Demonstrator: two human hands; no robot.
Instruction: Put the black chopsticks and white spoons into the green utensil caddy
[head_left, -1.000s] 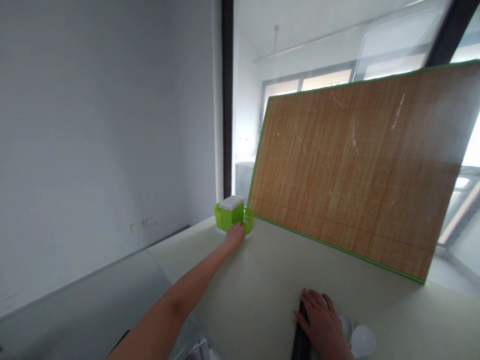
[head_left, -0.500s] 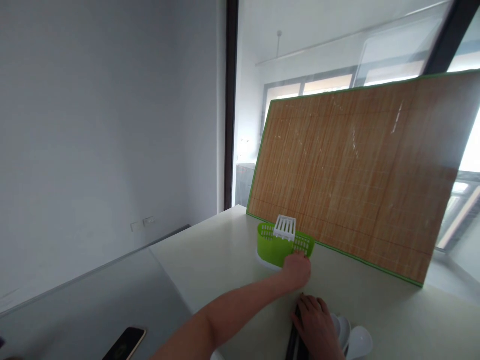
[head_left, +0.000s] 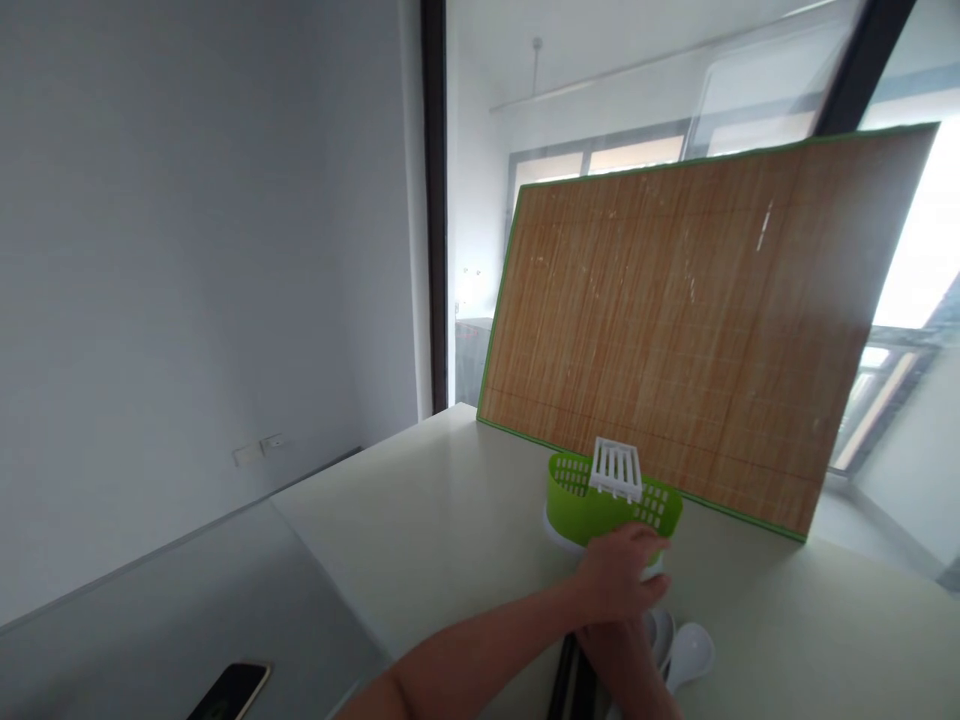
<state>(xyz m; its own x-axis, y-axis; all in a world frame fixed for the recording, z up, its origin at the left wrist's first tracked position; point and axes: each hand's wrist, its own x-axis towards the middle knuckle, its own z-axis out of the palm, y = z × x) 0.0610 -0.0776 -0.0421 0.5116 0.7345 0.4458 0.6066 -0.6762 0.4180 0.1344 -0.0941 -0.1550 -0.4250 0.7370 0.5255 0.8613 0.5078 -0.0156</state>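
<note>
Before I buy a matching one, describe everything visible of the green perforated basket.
The oblong green plastic-looking basket has rectangular holes below its rim, a white base and a white slotted piece above its middle. It stands upright on the white table, near the green-edged brown board. The left hand covers part of its lower front; contact is unclear.

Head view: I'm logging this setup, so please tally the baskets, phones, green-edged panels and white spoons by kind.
Green basket: 1
Phone: 1
Green-edged panel: 1
White spoons: at least 2, some partly hidden
Total: at least 5
</note>
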